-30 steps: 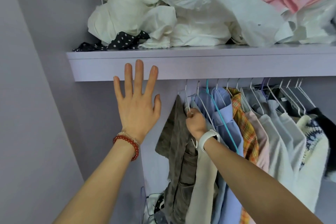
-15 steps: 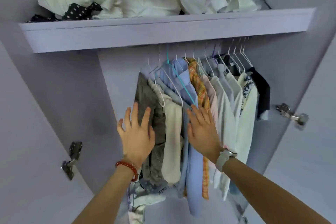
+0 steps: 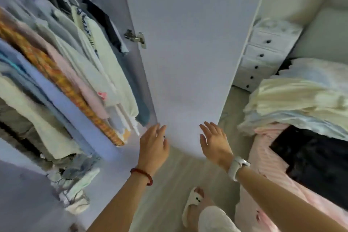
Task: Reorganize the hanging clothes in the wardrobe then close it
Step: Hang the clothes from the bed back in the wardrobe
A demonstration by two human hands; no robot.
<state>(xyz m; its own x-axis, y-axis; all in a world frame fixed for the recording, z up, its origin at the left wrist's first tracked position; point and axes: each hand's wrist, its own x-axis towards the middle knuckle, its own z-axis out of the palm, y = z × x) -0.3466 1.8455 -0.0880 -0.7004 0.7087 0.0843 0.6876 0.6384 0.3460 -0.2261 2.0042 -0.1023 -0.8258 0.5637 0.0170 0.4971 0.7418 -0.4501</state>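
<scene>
1. The wardrobe door [image 3: 188, 52] stands open at twelve o'clock, its hinge [image 3: 136, 38] showing on the inner face.
2. The left hand [image 3: 153, 146] reaches toward the door's lower edge, fingers straight and loose, gripping nothing; whether it touches the door, I cannot tell.
3. The right hand [image 3: 214, 142] is spread beside it at one o'clock, fingers released.
4. The hanging clothes [image 3: 62, 73] sit blurred at ten o'clock inside the wardrobe.
5. A bed [image 3: 263, 165] piled with bedding lies at three o'clock, a white drawer chest [image 3: 263, 56] beyond it.
</scene>
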